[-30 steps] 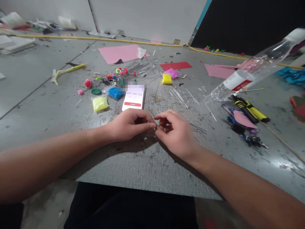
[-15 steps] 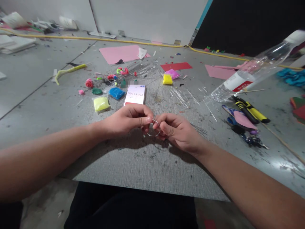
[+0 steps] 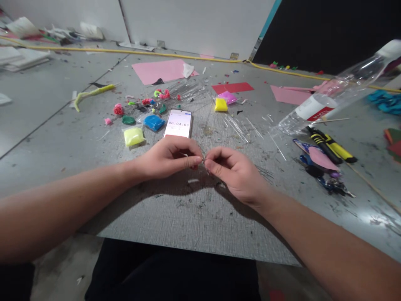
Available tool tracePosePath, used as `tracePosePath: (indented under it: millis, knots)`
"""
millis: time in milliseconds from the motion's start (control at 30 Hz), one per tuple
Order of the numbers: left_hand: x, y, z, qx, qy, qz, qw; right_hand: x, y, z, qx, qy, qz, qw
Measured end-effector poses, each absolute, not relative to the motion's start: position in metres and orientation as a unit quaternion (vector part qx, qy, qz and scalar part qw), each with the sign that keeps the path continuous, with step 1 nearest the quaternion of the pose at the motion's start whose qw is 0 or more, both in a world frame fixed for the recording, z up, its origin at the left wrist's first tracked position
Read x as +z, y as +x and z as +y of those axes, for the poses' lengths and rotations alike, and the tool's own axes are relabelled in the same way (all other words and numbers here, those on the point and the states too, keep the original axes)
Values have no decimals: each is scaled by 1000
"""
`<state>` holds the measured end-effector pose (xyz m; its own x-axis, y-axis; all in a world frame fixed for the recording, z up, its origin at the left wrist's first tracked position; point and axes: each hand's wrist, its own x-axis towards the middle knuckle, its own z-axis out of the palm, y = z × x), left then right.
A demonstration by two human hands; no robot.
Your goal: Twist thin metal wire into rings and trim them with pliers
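My left hand [image 3: 175,156] and my right hand [image 3: 234,173] meet fingertip to fingertip over the front of the table. Both are closed in a pinch on a thin silvery wire ring [image 3: 203,159]. Only a sliver of the ring shows between the fingertips; the rest is hidden or too fine to make out. Just behind my left hand lies a phone [image 3: 178,124] with a timer on its screen. Loose thin wires [image 3: 265,172] lie beside my right hand.
Left of the phone are blue [image 3: 153,122] and pale yellow [image 3: 133,136] clay packets. A yellow packet [image 3: 221,105] and more wires [image 3: 236,127] lie behind my hands. To the right are yellow-black pliers [image 3: 338,147] and a tilted plastic bottle [image 3: 319,108].
The wire ring stood out as a round loop between my fingers before; now it is mostly hidden. My fingertips have drawn closer together.
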<state>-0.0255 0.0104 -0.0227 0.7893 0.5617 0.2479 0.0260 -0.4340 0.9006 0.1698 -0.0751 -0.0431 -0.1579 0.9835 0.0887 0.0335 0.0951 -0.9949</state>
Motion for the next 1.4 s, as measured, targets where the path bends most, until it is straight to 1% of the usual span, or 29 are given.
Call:
tracePosePath:
  millis: [100,233,300,367,433,467,567,667,767,933,1133,1267,1400]
  knots:
    - [-25,-24,10,269,833,196,442,-44,169,-75,387,-480,-631,471]
    - [-27,-23,7,269,845,223,405,-46,169,-78,143,-476,-726,475]
    - [-27,-23,3,262,852,229,390,-45,168,-82,83,-465,-745,471]
    - [-27,-23,0,259,868,231,355,-44,166,-86,71,-469,-744,471]
    - [-26,-24,-1,258,883,230,319,-42,164,-90,97,-488,-725,476]
    - [-26,-24,-1,258,888,226,305,-42,162,-91,129,-501,-709,480]
    - [-26,-25,2,266,907,187,268,-40,160,-93,308,-538,-608,496]
    - [-28,-25,5,289,920,151,220,-38,159,-91,507,-525,-464,502]
    - [-33,-25,8,300,919,156,201,-37,160,-88,612,-479,-381,501]
    - [-37,-25,12,324,909,150,213,-36,162,-85,704,-433,-317,465]
    - [-38,-27,14,323,913,138,207,-42,164,-80,781,-375,-310,392]
    - [-37,-27,15,329,918,100,196,-45,164,-80,790,-349,-322,388]
    - [-36,-27,16,332,915,74,217,-45,163,-81,796,-319,-322,401]
